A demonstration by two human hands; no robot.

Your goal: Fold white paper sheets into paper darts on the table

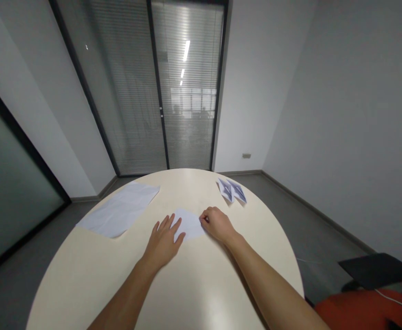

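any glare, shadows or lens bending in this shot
In the head view, glare whitens the near part of the table; in the head view, a dark shadow runs beside the right forearm; in the head view, the room's walls lean outward, suggesting wide-angle distortion.

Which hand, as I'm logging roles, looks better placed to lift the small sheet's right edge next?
Probably the right hand: its fingers curl at that edge of the small sheet, while the left hand lies spread at the opposite side.

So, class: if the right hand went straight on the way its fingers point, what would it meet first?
Probably the small white paper sheet, right beside the right hand; whether they touch is unclear.
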